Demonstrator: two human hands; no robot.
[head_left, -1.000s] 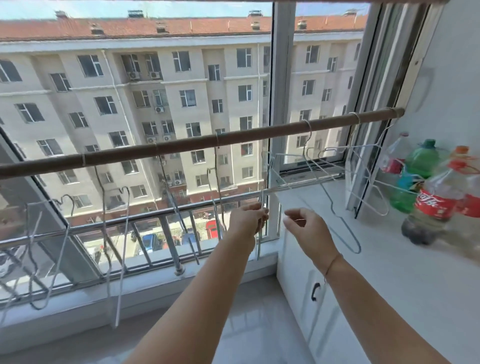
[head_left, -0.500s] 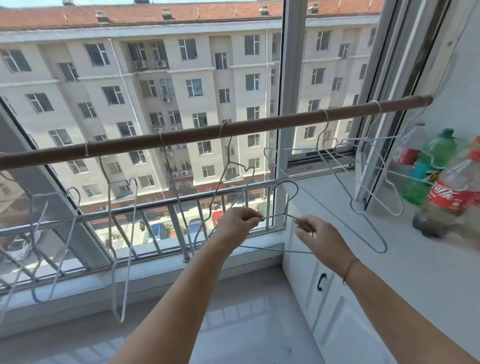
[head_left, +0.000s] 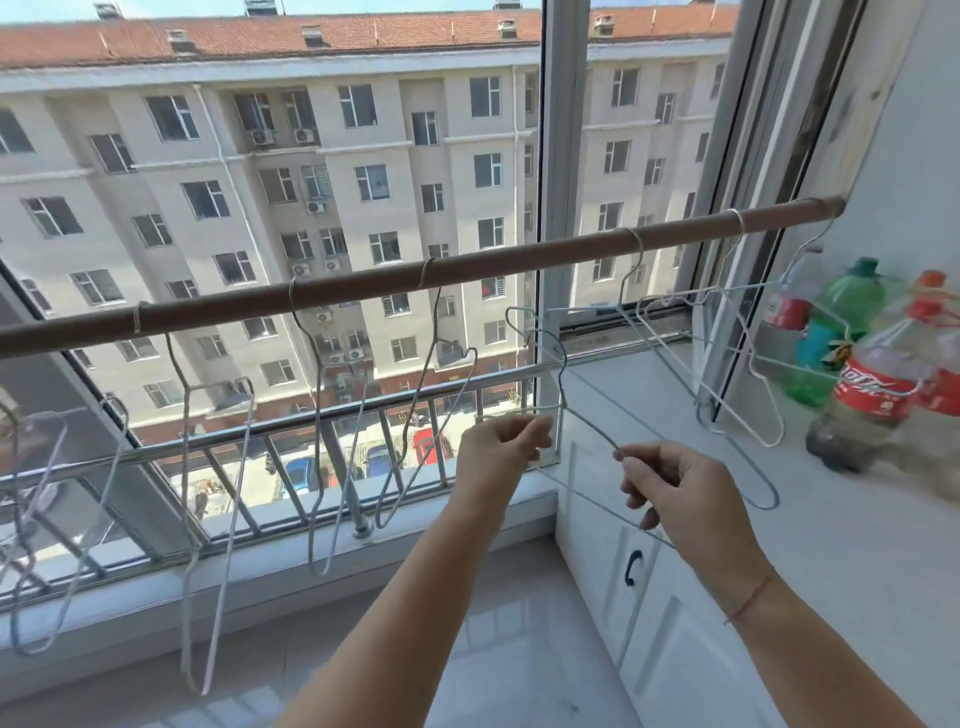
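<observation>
The left hand (head_left: 501, 449) pinched a thin wire hanger (head_left: 592, 428) at its neck. The right hand (head_left: 675, 493), at 3 o'clock from it, gripped the sloping shoulder wire. The hanger sat just below the round brown rod (head_left: 363, 285), its hook curling toward 12 o'clock. Glossy plastic bottles (head_left: 872, 395) stood on the smooth white surface (head_left: 857, 545) at 3 o'clock.

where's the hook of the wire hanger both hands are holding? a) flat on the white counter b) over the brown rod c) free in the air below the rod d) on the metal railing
c: the left hand and right hand pinch the wire hanger, and its hook curls in open air under the brown rod, touching neither the rod nor the railing.
</observation>
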